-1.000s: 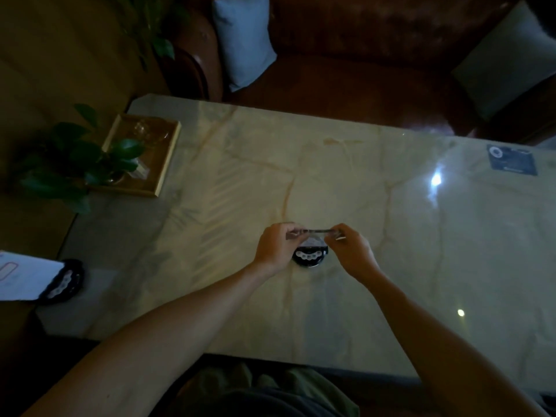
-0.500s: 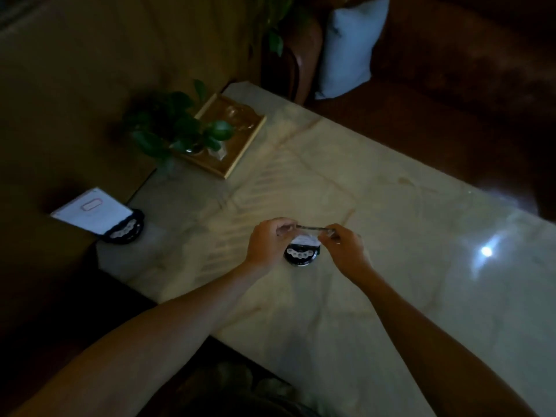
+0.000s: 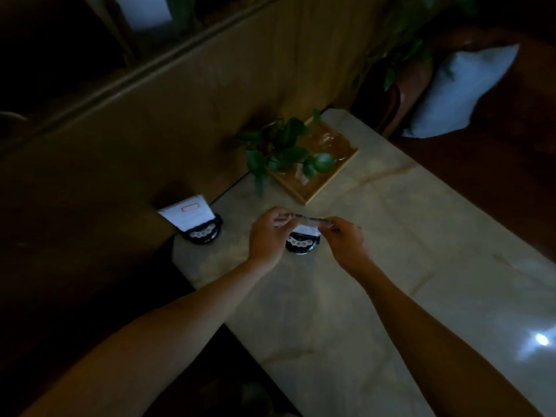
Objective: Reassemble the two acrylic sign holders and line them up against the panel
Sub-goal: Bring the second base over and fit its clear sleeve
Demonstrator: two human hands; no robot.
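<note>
Both hands hold a clear acrylic sign plate (image 3: 305, 220) by its top edge, over a round black base (image 3: 301, 244) on the marble table (image 3: 391, 266). My left hand (image 3: 267, 236) pinches the plate's left end and my right hand (image 3: 344, 239) pinches its right end. The plate's lower edge meets the base; whether it sits in the slot is hidden by my fingers. A second sign holder (image 3: 198, 225), with a white card standing in its black base, stands at the table's left corner against the brown panel (image 3: 180, 115).
A wooden tray (image 3: 322, 173) holding a leafy potted plant (image 3: 282, 152) sits on the table behind my hands, near the panel. A brown sofa with a pale cushion (image 3: 460, 94) lies beyond the table at the upper right. The room is dim.
The view has swung to the left, bringing the panel and the second sign holder closer to centre. Both hands keep the same grip on the plate above the base.
</note>
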